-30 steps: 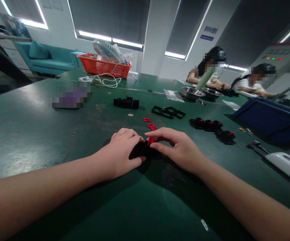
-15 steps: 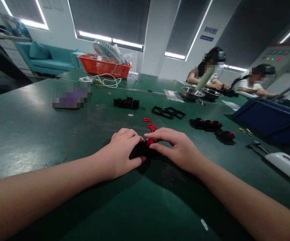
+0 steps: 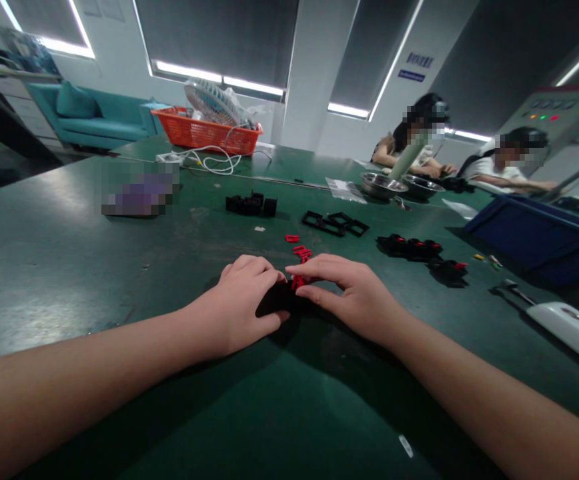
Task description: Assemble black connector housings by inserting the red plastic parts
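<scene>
My left hand [image 3: 242,303] is closed around a black plastic part [image 3: 275,301] low over the green table, its thumb in front and fingers behind. Between the thumb and fingertips of my right hand [image 3: 347,290] is a small red plastic piece [image 3: 297,283], held against the black part's right side. Much of the black part is dark and covered by my fingers. Just beyond my fingertips lie several loose red pieces [image 3: 300,251], one a little farther off. Whether the held red piece sits in the black part, I cannot tell.
Black frames [image 3: 337,223] and a black assembly [image 3: 251,205] lie farther back. Black parts with red pieces [image 3: 409,247] are to the right, near a blue bin [image 3: 544,237] and a white-handled tool [image 3: 569,327]. Metal bowls [image 3: 382,185], an orange basket [image 3: 204,130] and two people are beyond.
Both hands keep nearly the same place and grip. The whole view has shifted very slightly; the red piece at my right fingertips appears tilted a little differently.
</scene>
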Available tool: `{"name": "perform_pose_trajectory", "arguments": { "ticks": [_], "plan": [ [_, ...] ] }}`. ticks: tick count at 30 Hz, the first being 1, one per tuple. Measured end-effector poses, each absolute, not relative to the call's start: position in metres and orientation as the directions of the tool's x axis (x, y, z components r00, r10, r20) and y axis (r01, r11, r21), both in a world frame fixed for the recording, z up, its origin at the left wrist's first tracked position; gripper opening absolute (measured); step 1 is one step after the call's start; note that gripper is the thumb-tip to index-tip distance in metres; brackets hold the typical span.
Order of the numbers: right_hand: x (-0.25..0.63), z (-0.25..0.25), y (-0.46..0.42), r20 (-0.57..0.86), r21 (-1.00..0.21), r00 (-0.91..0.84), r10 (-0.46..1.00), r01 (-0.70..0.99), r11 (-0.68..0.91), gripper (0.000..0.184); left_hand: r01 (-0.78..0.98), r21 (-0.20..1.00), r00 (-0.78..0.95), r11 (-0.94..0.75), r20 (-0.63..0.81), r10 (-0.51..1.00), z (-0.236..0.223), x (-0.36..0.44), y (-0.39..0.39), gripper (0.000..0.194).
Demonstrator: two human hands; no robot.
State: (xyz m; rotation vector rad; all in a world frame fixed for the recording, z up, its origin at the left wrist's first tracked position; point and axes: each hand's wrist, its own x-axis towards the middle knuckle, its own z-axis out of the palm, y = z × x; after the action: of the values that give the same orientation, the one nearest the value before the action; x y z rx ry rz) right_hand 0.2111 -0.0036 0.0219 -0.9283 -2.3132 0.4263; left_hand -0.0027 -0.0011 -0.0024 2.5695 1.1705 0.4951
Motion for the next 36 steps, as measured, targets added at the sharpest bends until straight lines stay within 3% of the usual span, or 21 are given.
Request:
{"name": "perform_pose_trajectory", "arguments": {
  "ticks": [36],
  "plan": [
    [0.2121, 0.0225, -0.0033, 0.395, -0.499, -0.562, 0.727, 0.533, 0.683, 0.027, 0.675, 0.372, 0.618, -0.637, 0.188, 0.764, -0.0015, -0.0025, -0.0013, 0.031]
  ]
}}
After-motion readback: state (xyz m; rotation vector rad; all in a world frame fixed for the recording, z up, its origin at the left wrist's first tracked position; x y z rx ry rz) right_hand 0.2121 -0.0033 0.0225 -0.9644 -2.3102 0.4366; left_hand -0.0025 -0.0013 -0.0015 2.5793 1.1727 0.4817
